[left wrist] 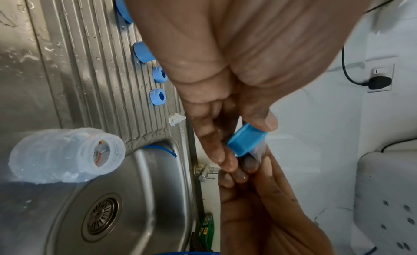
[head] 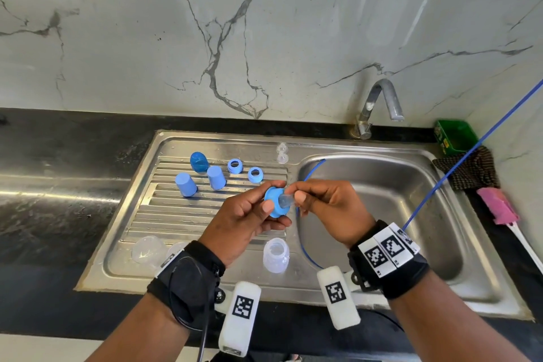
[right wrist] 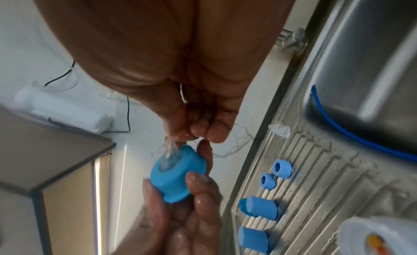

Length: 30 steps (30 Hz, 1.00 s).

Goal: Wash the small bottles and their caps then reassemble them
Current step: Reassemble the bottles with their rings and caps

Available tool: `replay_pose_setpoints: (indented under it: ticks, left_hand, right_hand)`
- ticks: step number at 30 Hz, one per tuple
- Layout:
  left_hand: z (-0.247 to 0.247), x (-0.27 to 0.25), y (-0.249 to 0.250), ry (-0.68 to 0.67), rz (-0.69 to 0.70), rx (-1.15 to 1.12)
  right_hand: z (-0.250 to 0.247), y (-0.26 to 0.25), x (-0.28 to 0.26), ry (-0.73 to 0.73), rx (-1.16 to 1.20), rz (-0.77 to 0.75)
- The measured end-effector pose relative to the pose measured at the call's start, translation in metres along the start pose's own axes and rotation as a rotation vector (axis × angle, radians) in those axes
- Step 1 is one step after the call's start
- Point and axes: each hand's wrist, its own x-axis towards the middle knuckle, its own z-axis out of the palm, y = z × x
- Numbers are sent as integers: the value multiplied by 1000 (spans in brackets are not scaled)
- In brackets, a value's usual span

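My left hand (head: pixel 271 195) grips a blue screw collar (head: pixel 274 209) over the edge between drainboard and basin. My right hand (head: pixel 295 191) pinches a clear silicone teat (head: pixel 285 199) that pokes through the collar's hole. The right wrist view shows the teat (right wrist: pixel 169 151) stretched out of the collar (right wrist: pixel 178 175). On the drainboard stand two blue caps (head: pixel 185 184), a blue dome cap (head: pixel 199 161), two more blue collars (head: pixel 235 165) and two clear teats (head: pixel 282 153). One clear bottle (head: pixel 275 254) stands upright at the front; two others (head: pixel 147 250) lie left of my wrist.
The steel sink basin (head: pixel 396 244) lies to the right, with a faucet (head: pixel 379 106) behind it and a blue hose (head: pixel 470 150) running into it. A green box (head: pixel 454 137), a dark cloth (head: pixel 470 170) and a pink sponge brush (head: pixel 496 206) sit at the far right.
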Motion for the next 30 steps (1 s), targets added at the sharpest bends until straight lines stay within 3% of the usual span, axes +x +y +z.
replay_pose_setpoints:
  ticks: [5, 10, 14, 19, 22, 30]
  left_hand:
    - [-1, 1, 4, -14, -13, 5]
    - [7, 1, 9, 86, -93, -156]
    - [7, 0, 11, 47, -159, -144]
    - [6, 0, 9, 63, 30, 143]
    - [5, -1, 8, 47, 72, 250]
    - [-13, -1, 14, -180, 104, 404]
  right_hand:
    - [0, 3, 0, -15, 283, 156]
    - [7, 1, -5, 10, -8, -28]
    - [10, 5, -6, 80, -95, -167]
    - [15, 7, -6, 265, -239, -183]
    - [15, 6, -6, 243, -248, -157]
    - [11, -8, -2, 102, 123, 74]
